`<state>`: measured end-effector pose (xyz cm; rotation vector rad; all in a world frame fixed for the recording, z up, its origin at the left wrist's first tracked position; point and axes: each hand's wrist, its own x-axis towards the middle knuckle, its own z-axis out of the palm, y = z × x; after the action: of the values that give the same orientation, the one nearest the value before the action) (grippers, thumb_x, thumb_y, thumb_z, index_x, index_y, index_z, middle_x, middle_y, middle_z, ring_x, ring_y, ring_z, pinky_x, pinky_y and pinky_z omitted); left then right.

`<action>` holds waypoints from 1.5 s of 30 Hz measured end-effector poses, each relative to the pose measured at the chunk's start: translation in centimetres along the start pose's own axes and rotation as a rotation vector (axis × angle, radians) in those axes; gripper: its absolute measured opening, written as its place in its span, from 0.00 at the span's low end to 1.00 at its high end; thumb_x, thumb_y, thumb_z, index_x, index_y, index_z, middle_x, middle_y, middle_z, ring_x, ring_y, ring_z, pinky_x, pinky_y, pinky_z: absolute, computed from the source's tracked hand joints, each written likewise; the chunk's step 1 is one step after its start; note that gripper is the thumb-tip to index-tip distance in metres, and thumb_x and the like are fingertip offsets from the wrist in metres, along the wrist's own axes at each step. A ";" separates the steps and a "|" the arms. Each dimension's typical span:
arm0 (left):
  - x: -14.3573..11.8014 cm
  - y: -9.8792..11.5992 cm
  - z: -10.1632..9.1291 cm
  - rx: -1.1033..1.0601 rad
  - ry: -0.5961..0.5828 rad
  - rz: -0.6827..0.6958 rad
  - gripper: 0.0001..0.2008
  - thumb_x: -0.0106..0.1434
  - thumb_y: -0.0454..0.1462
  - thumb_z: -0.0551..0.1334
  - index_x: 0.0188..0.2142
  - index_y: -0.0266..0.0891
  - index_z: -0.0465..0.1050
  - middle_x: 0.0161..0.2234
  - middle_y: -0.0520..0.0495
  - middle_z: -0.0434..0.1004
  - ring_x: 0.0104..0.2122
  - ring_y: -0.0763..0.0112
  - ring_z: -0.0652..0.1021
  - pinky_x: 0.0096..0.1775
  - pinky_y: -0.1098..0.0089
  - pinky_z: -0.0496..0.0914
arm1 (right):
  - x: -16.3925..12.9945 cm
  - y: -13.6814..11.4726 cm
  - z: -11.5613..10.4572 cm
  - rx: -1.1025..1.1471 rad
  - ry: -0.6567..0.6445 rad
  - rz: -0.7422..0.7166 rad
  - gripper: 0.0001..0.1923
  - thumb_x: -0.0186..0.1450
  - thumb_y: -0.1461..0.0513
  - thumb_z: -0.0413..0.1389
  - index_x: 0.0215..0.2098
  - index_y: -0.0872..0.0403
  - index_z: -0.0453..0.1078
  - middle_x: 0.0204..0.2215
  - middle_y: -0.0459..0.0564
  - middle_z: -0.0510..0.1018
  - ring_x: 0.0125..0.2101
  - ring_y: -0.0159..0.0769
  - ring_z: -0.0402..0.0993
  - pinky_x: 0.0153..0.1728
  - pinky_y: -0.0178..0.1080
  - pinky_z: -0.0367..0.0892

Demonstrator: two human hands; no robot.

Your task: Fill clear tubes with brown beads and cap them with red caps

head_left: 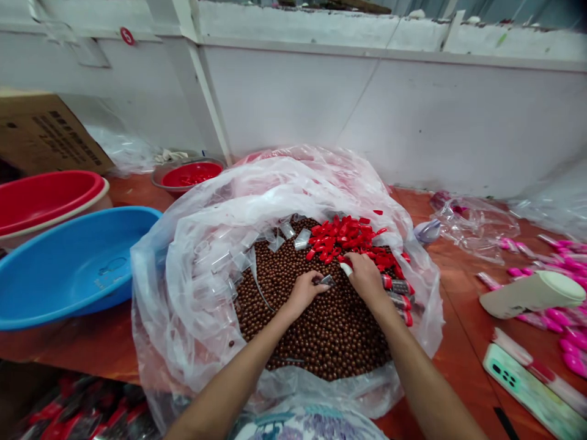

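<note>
Brown balls (321,330) under both hands – left hand (306,292) fingers pinching clear tube (326,280); right hand (367,278) among red caps (343,235), grip unclear.

Both forearms are bare from the lower edge of the view up to the wrists, with no sleeves, watch or bracelets showing. The left hand (306,291) wears no glove or ring. The right hand (367,276) has a white finger cot (346,269) over one fingertip. At the bottom edge a light garment printed with purple and teal flowers (307,425) covers the torso.
</note>
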<state>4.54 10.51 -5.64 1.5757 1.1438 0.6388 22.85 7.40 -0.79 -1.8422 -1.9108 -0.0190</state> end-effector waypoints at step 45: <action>-8.6 3.8 -0.1 -0.597 -0.133 -0.087 0.19 0.48 0.38 0.67 0.41 0.35 0.75 0.33 0.46 0.76 0.30 0.71 0.73 0.31 0.71 0.70 | -9.8 -4.0 -3.0 0.591 -0.043 -0.032 0.23 0.62 0.68 0.45 0.52 0.45 0.65 0.49 0.47 0.72 0.50 0.37 0.66 0.51 0.47 0.61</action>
<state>2.37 2.77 -0.76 1.0357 0.8148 0.7235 19.84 -3.14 -0.32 -1.4161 -1.7256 0.5207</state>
